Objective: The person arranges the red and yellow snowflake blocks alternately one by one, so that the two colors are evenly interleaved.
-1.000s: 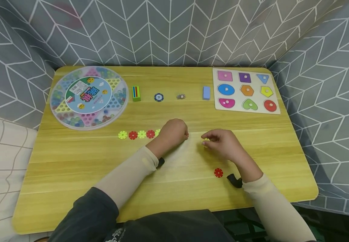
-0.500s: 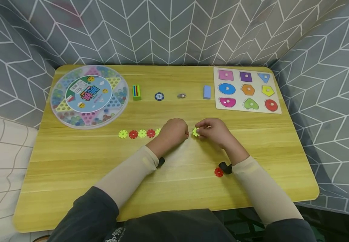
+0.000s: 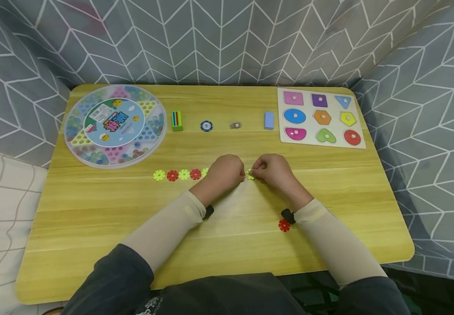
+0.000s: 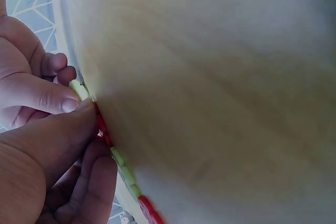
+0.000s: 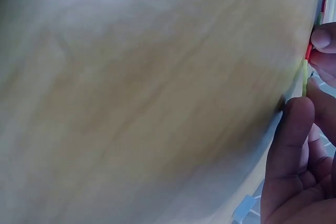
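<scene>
A row of linked notched plastic discs, alternating yellow-green [image 3: 159,175] and red [image 3: 172,175], stretches leftward from my left hand [image 3: 227,171]. That hand covers part of the row and pinches the red disc [image 5: 307,52] at its right end. Between the thumb and fingertips of my right hand [image 3: 275,171] is a yellow-green disc [image 3: 250,175]. In the right wrist view its edge meets the red disc's edge, and both are seen nearly edge-on. Near my right wrist, one loose red disc [image 3: 284,225] lies on the table.
Toward the back stand a round marble board game [image 3: 114,155], a green block with coloured bars [image 3: 177,122], a poker chip [image 3: 206,126], a small grey figure [image 3: 235,125], a blue block [image 3: 269,120] and a shape puzzle board [image 3: 305,110]. Patterned curtain [image 3: 219,43] closes in behind the wooden table [image 3: 112,236].
My right hand has moved left with the yellow-green disc and brought it up to the end of the row. The left hand has stayed in place.
</scene>
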{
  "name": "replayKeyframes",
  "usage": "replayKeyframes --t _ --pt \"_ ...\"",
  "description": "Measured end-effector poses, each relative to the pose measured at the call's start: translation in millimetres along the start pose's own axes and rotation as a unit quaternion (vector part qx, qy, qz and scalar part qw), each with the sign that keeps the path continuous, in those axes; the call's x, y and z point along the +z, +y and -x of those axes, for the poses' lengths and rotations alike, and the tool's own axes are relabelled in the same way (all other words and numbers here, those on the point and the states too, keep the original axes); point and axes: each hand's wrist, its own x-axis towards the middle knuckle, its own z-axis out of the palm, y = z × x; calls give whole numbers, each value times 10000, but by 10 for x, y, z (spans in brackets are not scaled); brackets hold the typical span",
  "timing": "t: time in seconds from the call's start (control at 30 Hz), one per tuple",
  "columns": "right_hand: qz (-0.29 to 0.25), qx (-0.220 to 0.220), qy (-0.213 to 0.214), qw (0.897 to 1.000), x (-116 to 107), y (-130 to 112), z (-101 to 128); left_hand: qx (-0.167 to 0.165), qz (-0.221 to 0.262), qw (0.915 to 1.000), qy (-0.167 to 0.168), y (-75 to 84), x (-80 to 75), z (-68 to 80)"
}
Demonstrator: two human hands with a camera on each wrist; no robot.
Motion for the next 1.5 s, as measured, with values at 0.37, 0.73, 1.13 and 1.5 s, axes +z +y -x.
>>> replayKeyframes --t 0.37,0.73,1.13,1.5 --pt "920 -320 195 9950 7 -30 -12 -12 -112 9999 -41 21 -17 -7" --pt "683 -215 308 9970 -65 -36 72 89 204 9998 21 22 -30 21" --pt "878 -158 -222 9958 -397 54 627 359 9 9993 41 116 24 -41" --pt "1556 -261 -617 9856 -189 329 1285 508 -480 9975 -88 141 54 -55"
